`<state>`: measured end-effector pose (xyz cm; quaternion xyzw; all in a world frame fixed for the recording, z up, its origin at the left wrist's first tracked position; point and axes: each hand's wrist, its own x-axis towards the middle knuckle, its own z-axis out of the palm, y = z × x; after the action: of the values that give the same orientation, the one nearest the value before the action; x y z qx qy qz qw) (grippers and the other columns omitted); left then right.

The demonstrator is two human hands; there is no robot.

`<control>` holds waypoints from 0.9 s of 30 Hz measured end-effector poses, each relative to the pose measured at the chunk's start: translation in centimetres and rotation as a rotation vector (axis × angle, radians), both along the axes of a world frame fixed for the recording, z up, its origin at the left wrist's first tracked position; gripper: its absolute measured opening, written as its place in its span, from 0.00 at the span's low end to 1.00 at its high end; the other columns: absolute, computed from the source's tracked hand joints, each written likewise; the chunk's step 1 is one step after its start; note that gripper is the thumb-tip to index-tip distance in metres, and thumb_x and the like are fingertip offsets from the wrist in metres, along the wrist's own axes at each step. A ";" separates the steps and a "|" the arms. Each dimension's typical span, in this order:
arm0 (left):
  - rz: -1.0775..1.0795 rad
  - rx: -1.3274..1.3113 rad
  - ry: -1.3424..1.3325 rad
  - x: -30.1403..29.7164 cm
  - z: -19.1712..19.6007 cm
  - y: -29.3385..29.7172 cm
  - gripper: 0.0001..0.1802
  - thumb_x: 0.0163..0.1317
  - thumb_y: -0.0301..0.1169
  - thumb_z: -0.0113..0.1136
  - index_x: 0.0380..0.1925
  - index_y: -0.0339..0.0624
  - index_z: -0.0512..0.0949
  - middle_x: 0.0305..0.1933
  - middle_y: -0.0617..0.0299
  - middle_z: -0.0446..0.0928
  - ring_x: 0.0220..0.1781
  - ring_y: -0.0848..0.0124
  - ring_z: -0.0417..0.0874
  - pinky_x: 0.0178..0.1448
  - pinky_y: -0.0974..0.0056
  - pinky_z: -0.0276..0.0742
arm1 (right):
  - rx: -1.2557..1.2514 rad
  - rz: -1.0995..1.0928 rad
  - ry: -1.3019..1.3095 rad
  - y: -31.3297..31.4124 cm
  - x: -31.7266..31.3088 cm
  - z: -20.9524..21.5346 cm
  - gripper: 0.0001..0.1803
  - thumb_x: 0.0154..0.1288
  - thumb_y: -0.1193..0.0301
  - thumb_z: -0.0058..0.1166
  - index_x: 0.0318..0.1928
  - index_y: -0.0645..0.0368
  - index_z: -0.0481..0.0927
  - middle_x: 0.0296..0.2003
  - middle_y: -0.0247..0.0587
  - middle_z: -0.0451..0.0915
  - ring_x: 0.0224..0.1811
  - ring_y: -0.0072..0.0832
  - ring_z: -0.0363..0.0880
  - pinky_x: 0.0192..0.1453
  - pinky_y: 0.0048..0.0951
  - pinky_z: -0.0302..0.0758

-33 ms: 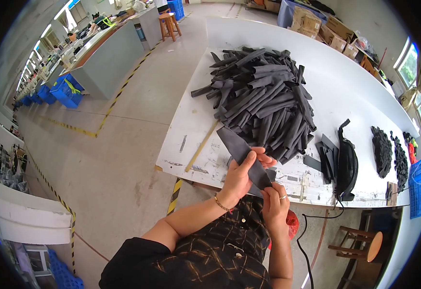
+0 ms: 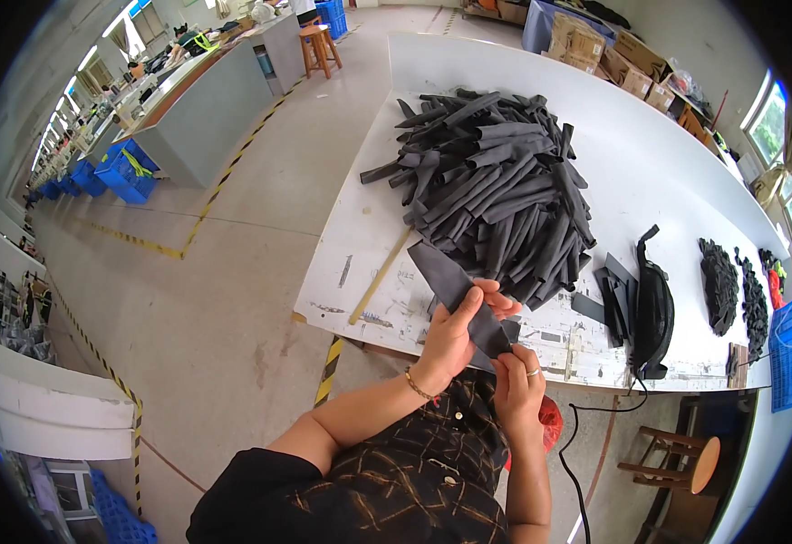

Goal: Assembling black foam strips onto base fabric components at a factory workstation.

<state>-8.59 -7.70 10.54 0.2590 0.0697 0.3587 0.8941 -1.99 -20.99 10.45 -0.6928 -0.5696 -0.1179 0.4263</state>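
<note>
- Left of the frame: the blue bins [image 2: 124,172] stand on the floor, just as in the earlier frame.
- Left of centre: the white counter [image 2: 351,240] begins, a yellow bar [image 2: 382,275] lying on it in the same place as before.
- Centre: the left hand [image 2: 448,340] pinches the grey strip [image 2: 441,272], thumb on top and fingers beneath, hardly changed from the earlier frame.
- Centre, just below the pile: the strip slants from upper left to lower right in almost the same position.
- Upper centre: the pile [image 2: 505,199] of dark strips looks unchanged.
- Lower centre, right of the left hand: the right hand [image 2: 518,385] pinches the strip's lower end between thumb and fingers; any shift is very slight.
- Right of centre: the black pouch [image 2: 653,313] lies where it did.
- Lower right: the stool [image 2: 700,464] has not moved.
</note>
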 end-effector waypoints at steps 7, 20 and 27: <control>0.073 -0.066 0.017 0.3 -0.2 -1.8 0.17 0.74 0.39 0.50 0.50 0.36 0.74 0.42 0.55 0.81 0.52 0.56 0.83 0.64 0.54 0.74 | 0.036 0.035 -0.001 0.3 0.1 0.0 0.12 0.52 0.85 0.62 0.38 0.64 0.76 0.39 0.47 0.75 0.33 0.43 0.78 0.33 0.37 0.76; 0.100 -0.113 -0.003 0.5 -0.1 -2.9 0.17 0.74 0.40 0.49 0.48 0.36 0.74 0.43 0.56 0.81 0.55 0.55 0.81 0.65 0.56 0.73 | 0.044 0.068 -0.007 1.0 0.4 0.2 0.12 0.52 0.85 0.62 0.37 0.64 0.76 0.38 0.47 0.75 0.33 0.42 0.77 0.33 0.37 0.75; 0.105 -0.123 -0.014 0.6 -0.5 -3.2 0.17 0.74 0.39 0.48 0.47 0.35 0.74 0.43 0.55 0.80 0.56 0.56 0.80 0.66 0.56 0.72 | 0.009 0.071 0.044 1.2 0.4 0.3 0.10 0.54 0.83 0.62 0.36 0.63 0.77 0.38 0.48 0.77 0.34 0.44 0.79 0.35 0.38 0.76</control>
<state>-7.99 -10.91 10.00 0.1972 0.0989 0.4022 0.8886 -1.58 -19.74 10.76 -0.6727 -0.5837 -0.0903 0.4458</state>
